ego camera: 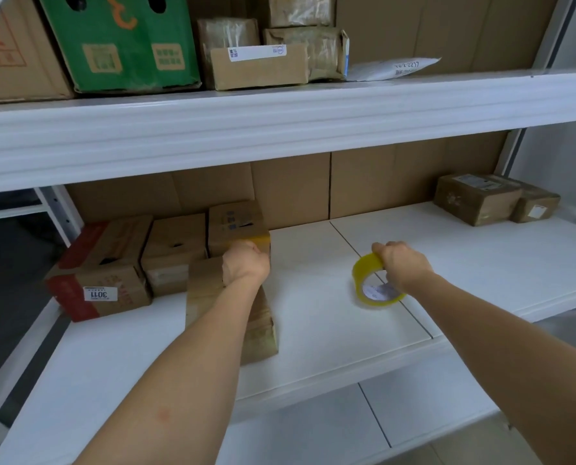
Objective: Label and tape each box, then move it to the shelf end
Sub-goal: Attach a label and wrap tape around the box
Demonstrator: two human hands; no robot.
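Observation:
A long brown cardboard box (pixel 209 307) lies on the white lower shelf (pixel 313 330), its length running away from me. My left hand (pixel 244 265) grips its far end with curled fingers. Yellowish tape shows at the box edge just beyond that hand. My right hand (pixel 402 265) holds a roll of yellow packing tape (pixel 373 283) upright, its lower rim on the shelf to the right of the box. No tape strand between roll and box is visible.
Three more cartons stand at the left: a red-and-brown one with a white label (pixel 100 283), a plain one (pixel 174 250) and a taller one (pixel 236 226). Two taped parcels (pixel 477 199) sit at the shelf's far right end. The upper shelf (pixel 279 119) holds a green box and parcels.

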